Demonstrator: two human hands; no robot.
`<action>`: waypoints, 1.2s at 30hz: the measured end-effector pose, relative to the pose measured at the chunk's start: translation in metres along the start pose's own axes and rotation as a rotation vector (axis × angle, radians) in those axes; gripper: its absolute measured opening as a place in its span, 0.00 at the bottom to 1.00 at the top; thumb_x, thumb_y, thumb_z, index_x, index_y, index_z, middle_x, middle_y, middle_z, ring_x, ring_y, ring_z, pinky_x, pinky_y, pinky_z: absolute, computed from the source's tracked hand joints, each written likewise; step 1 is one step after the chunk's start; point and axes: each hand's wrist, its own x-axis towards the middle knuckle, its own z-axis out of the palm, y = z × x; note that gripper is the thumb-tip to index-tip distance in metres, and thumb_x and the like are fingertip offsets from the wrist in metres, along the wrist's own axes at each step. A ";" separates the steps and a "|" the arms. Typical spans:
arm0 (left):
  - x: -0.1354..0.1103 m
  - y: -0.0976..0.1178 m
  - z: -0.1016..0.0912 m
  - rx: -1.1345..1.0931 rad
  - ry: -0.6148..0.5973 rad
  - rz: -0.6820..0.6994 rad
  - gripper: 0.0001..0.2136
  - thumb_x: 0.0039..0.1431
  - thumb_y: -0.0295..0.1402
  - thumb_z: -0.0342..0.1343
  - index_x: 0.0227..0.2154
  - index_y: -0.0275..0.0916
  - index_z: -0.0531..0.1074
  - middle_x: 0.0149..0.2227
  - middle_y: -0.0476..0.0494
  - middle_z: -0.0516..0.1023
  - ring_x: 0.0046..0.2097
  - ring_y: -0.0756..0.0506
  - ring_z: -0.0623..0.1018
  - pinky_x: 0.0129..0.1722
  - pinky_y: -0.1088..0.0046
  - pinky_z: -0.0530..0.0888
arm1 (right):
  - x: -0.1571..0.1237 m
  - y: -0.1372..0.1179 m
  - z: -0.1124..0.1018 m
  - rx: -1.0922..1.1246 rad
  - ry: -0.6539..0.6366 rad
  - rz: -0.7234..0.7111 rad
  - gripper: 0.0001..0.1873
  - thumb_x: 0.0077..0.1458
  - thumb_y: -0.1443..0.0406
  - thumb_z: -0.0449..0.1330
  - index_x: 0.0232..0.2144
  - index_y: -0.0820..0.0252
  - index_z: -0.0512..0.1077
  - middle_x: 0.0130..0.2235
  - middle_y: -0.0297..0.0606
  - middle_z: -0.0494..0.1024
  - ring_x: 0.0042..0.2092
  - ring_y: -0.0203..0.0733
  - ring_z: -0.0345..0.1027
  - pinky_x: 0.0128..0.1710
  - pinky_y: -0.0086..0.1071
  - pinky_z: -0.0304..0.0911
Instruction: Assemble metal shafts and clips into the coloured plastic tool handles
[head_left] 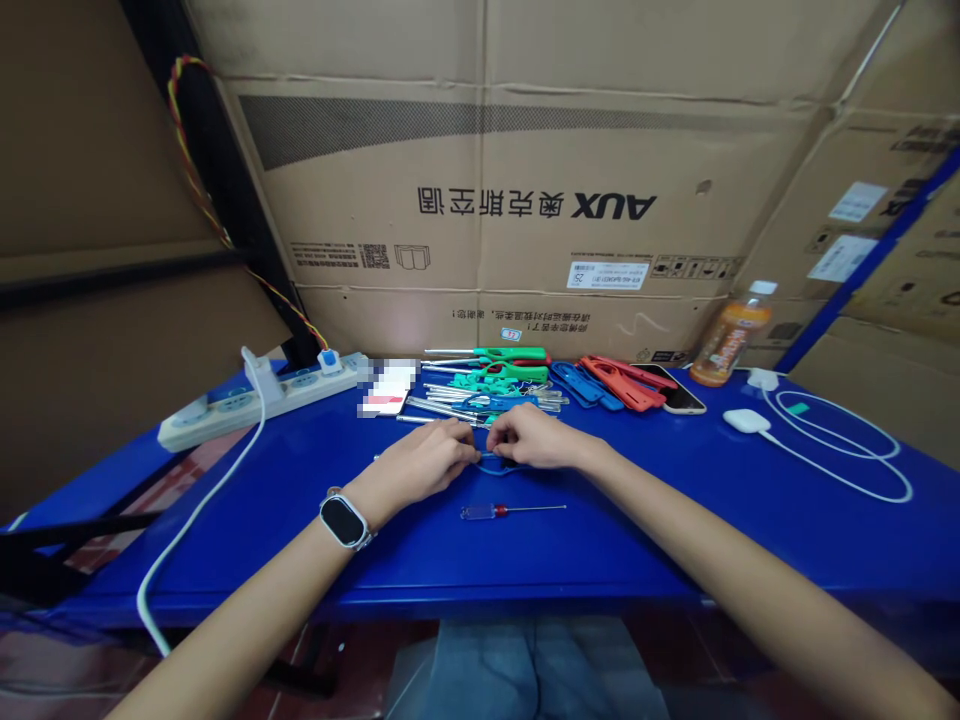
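My left hand [435,458], a smartwatch on its wrist, is closed over a blue long-nosed lighter [491,470] on the table. The lighter's metal tube shows just left of the fingers; much of its body is hidden. My right hand [534,438] has its fingers curled and pinched at the lighter's other end, close to my left fingertips. Any small part between the fingers is too small to make out. Nearer to me lies a screwdriver [499,511] with a clear handle and a red collar, its shaft pointing right.
Beyond my hands are green lighters [514,355], metal tubes and small parts. Blue casings [585,385] and red casings [622,385] lie right of them, by a phone [684,398]. A bottle [731,335], white charger [745,421] and power strip [262,395] flank the blue table [360,560].
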 end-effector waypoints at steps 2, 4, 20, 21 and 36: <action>0.000 0.002 0.000 0.012 0.004 -0.015 0.10 0.65 0.25 0.50 0.39 0.38 0.77 0.40 0.42 0.76 0.43 0.43 0.76 0.44 0.68 0.71 | -0.001 0.000 0.000 0.007 0.002 -0.005 0.14 0.49 0.77 0.57 0.34 0.64 0.80 0.26 0.33 0.77 0.26 0.32 0.64 0.28 0.24 0.56; 0.000 0.003 0.000 0.018 0.010 -0.027 0.09 0.65 0.25 0.51 0.39 0.39 0.77 0.40 0.43 0.75 0.42 0.43 0.76 0.44 0.68 0.71 | -0.001 0.001 0.000 0.011 0.001 -0.002 0.14 0.48 0.77 0.56 0.34 0.64 0.79 0.25 0.33 0.77 0.25 0.32 0.64 0.28 0.24 0.56; 0.000 0.012 -0.007 0.107 -0.002 -0.038 0.08 0.62 0.25 0.52 0.35 0.40 0.77 0.40 0.44 0.75 0.41 0.44 0.75 0.43 0.65 0.70 | -0.005 0.008 -0.006 -0.063 -0.013 0.007 0.08 0.48 0.74 0.57 0.26 0.64 0.76 0.22 0.31 0.73 0.24 0.31 0.61 0.25 0.25 0.52; 0.000 0.013 -0.007 0.111 -0.007 -0.039 0.07 0.61 0.25 0.53 0.35 0.39 0.76 0.40 0.44 0.75 0.41 0.43 0.75 0.44 0.65 0.70 | -0.005 0.009 -0.006 -0.070 -0.015 0.004 0.08 0.48 0.74 0.57 0.27 0.64 0.77 0.23 0.32 0.74 0.25 0.32 0.62 0.26 0.25 0.53; 0.005 0.017 0.001 0.025 0.052 -0.038 0.10 0.67 0.30 0.49 0.42 0.37 0.76 0.41 0.41 0.74 0.43 0.43 0.75 0.45 0.65 0.71 | -0.012 0.009 -0.005 -0.056 -0.003 -0.018 0.11 0.50 0.76 0.57 0.32 0.64 0.78 0.29 0.36 0.78 0.28 0.34 0.66 0.29 0.26 0.56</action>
